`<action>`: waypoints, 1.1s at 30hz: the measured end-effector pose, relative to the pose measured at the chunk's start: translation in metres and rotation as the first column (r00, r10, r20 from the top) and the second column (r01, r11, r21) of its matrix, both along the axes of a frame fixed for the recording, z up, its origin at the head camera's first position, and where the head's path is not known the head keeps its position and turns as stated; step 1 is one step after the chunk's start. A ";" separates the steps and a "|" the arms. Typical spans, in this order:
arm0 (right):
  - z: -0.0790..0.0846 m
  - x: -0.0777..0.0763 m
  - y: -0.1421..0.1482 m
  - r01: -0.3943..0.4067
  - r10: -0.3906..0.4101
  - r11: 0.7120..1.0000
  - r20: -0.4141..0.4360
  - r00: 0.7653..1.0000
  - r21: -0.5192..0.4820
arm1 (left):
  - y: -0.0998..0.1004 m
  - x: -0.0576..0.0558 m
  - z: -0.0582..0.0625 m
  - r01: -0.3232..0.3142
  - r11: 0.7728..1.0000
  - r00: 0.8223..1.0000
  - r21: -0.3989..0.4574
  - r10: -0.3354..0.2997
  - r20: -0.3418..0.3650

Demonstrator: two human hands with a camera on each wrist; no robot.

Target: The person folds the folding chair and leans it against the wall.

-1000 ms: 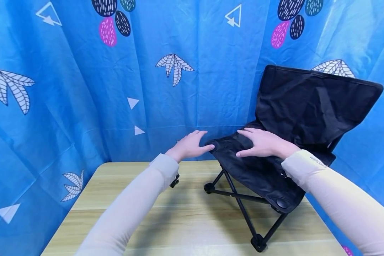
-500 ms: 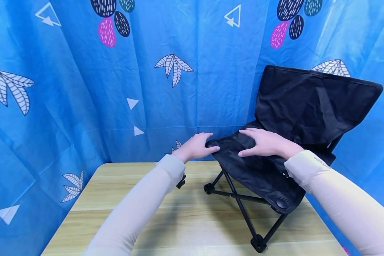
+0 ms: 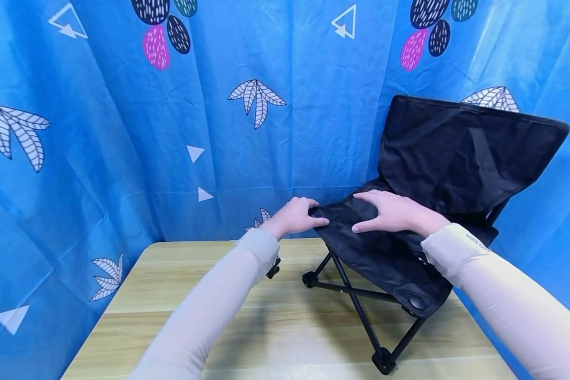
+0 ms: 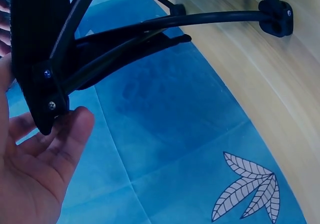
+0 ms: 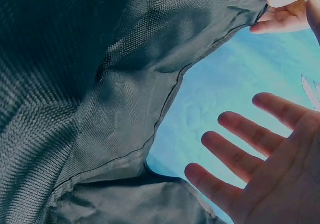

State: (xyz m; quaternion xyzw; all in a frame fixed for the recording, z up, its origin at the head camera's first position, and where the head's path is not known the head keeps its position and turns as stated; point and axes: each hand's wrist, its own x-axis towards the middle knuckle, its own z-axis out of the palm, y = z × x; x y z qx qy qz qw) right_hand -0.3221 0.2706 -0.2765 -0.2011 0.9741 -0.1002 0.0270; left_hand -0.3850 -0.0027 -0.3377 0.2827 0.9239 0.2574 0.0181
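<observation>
A black folding chair with a fabric seat and crossed metal legs stands on the right side of the table. My left hand grips the front corner of its seat. There the thumb lies over the fabric, and in the left wrist view the curled fingers come up under the corner bracket. Over the seat, in the head view, hovers my right hand, its fingers spread and holding nothing. The right wrist view shows this palm beside the seat's stitched edge.
The wooden table shows bare wood left of the chair. A blue patterned curtain hangs close behind it and down both sides. The tall chair backrest leans toward the right, past the right forearm.
My left hand has moved slightly right and closed onto the seat's corner. The right hand has stayed almost in place, and the chair stands as before.
</observation>
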 end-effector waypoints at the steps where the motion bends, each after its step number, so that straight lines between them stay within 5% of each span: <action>1: 0.000 0.000 0.000 -0.002 0.002 1.000 0.000 1.000 -0.002 | 0.001 0.000 0.000 -0.009 1.000 1.000 0.001 0.009 0.002; 12: 0.000 0.000 -0.003 -0.024 0.024 0.999 -0.019 1.000 -0.023 | 0.003 0.003 -0.002 -0.130 0.989 0.991 0.073 0.127 0.041; 33: 0.013 0.013 -0.016 -0.108 0.105 0.992 -0.046 0.993 -0.065 | -0.012 0.013 0.004 -0.205 0.978 0.977 0.034 0.203 0.065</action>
